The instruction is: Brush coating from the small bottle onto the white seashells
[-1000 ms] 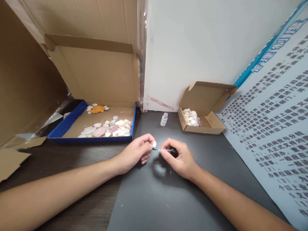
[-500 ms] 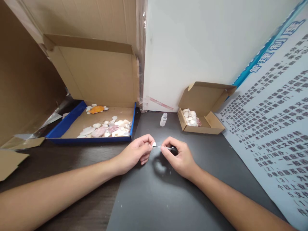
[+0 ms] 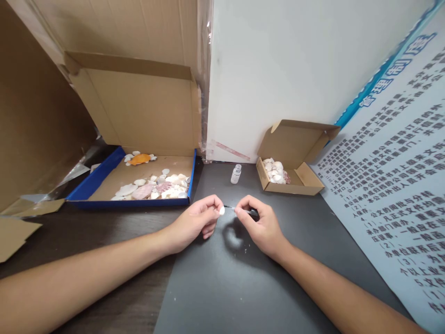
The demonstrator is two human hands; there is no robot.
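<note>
Right above the dark gray mat (image 3: 208, 287), L hand (image 3: 201, 217) has a tiny white shell (image 3: 221, 211) pinched btwn thumb & index finger, other fingers curled under. R hand (image 3: 260, 222) is closed on a thin brush w/ a black cap (image 3: 255, 214), tip pointing at the shell (v. close, but can't tell if they're actually touching tbh). Open glass bottle (image 3: 235, 175) w/ a label stands upright on the mat, beyond both hands. Off to the left there's a blue-edged box (image 3: 170, 202), lid up, w/ a pile of loose shells (image 3: 177, 181) near the front plus an orange piece (image 3: 139, 159) ringed by white shells toward the back. Right side: smaller cardboard box (image 3: 294, 189), lid also up, more shells (image 3: 274, 170) bunched at its left end. Big printed sign (image 3: 399, 185) is beside that.
</note>
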